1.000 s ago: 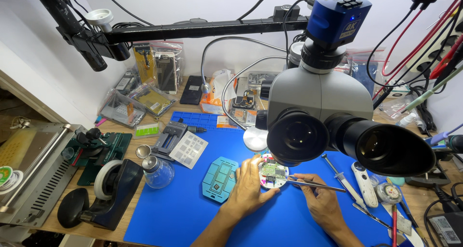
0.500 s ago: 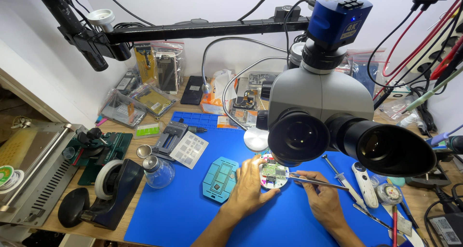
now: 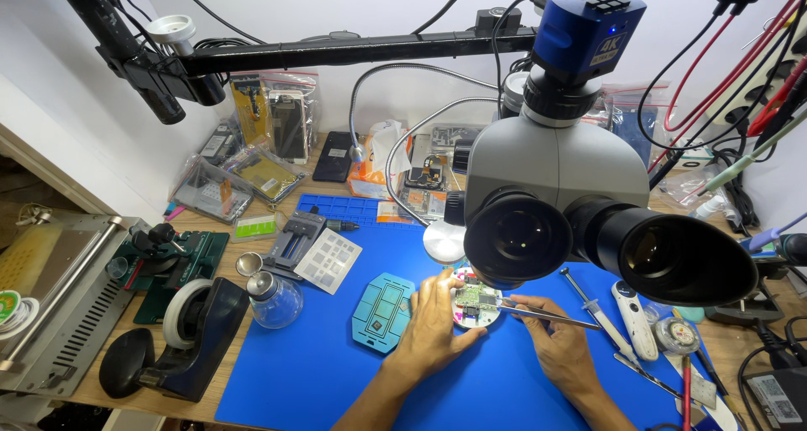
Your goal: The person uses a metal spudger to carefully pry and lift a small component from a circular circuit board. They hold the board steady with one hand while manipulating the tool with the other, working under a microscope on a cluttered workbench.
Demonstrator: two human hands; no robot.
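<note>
A small green circuit board [image 3: 479, 297] lies on a round white holder [image 3: 465, 316] on the blue mat [image 3: 319, 372], just under the grey microscope head [image 3: 572, 204]. My left hand [image 3: 433, 326] rests on the mat, its fingers and thumb steadying the holder's left edge. My right hand [image 3: 563, 347] grips metal tweezers [image 3: 538, 315], whose tips reach the board from the right.
A teal phone-shaped frame [image 3: 382, 311] lies left of my left hand. A small glass bottle [image 3: 271, 296], a tape dispenser [image 3: 189, 330] and a grey stencil plate [image 3: 326, 260] stand further left. Screwdrivers and a white tool [image 3: 632, 317] lie at right.
</note>
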